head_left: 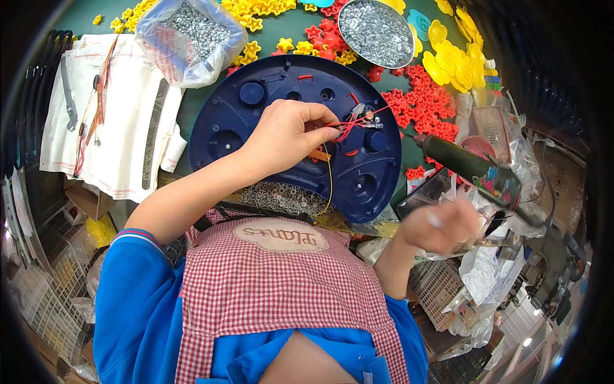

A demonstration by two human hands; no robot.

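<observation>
My left hand (289,133) pinches a bundle of thin red wires (348,128) above a dark blue plastic shell (224,121). The shell lies open side up, with round wells and posts inside. Near the wires' far end sit small clear and metallic parts (371,118). A yellow wire (330,179) hangs from beside an orange strip (320,155) toward the shell's near edge. Off to the right, my right hand (444,225) is smeared by motion, so its fingers do not read clearly. Just beyond it is a dark green cylindrical power screwdriver (473,168), lying at a slant.
Red star-shaped pieces (422,96) and yellow rounded pieces (457,61) crowd the right. Screws fill a round metal dish (376,32) and a plastic bag (192,38) at the back. White packaging (118,115) with wired parts lies left. More screws (281,197) gather before the shell.
</observation>
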